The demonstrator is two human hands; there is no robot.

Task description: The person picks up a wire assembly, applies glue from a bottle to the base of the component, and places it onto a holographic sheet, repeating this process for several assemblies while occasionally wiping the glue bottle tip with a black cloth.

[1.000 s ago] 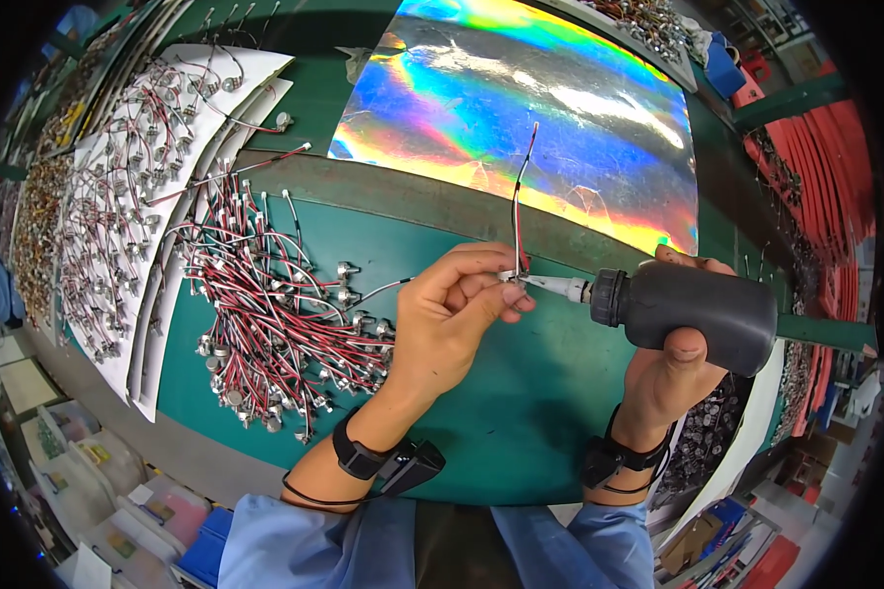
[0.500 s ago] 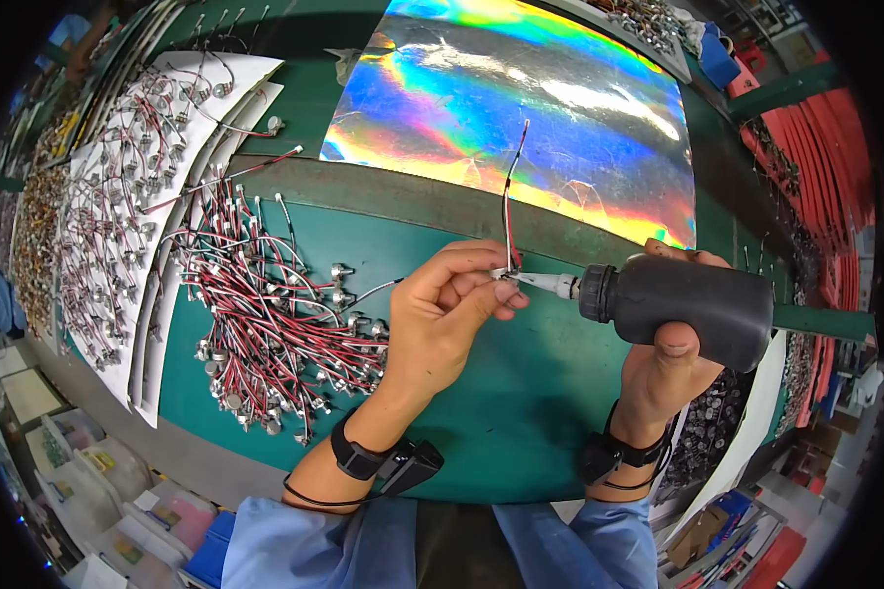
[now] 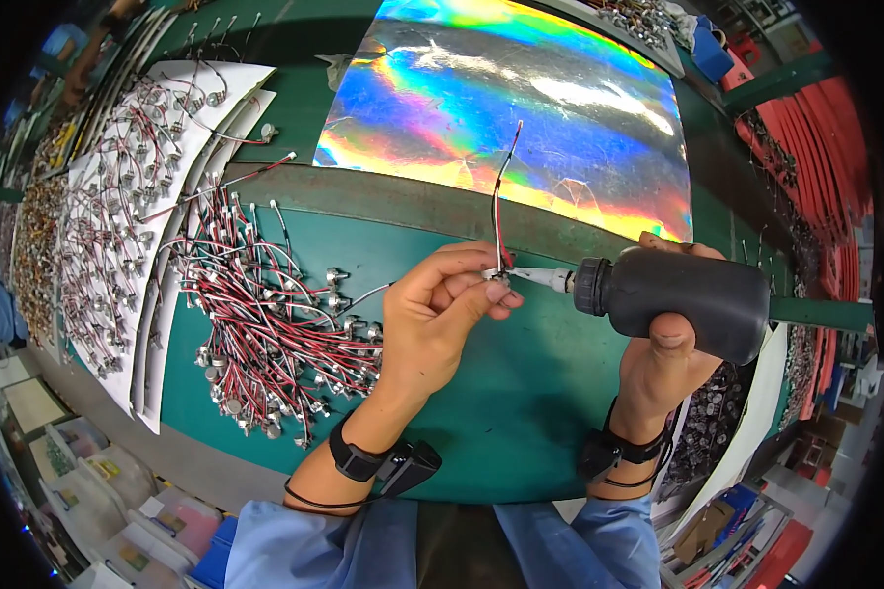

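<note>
Between the fingertips of my left hand [image 3: 427, 319] is a small metal component with thin red, black and white wires [image 3: 498, 211] standing up from it. My right hand [image 3: 670, 358] is wrapped round a black squeeze bottle [image 3: 692, 302], tipped on its side. The bottle's pale tapered nozzle [image 3: 552, 279] points left, its tip at the component; fingers partly hide the contact, and I cannot tell whether anything flows out. To the left of my left hand lies a tangled pile of similar wired components [image 3: 275, 329] on the green mat [image 3: 462, 432].
A shiny rainbow-coloured sheet [image 3: 511, 98] lies at the far side. White boards [image 3: 143, 398] with many wired components stand at the left. Black small parts [image 3: 702, 432] lie beyond my right wrist, red stacked strips [image 3: 820, 167] farther right. Plastic bins [image 3: 118, 471] sit at lower left.
Both hands, the component and the bottle have shifted very slightly left and up in the picture. The nozzle tip stays at the component, and both grips look the same.
</note>
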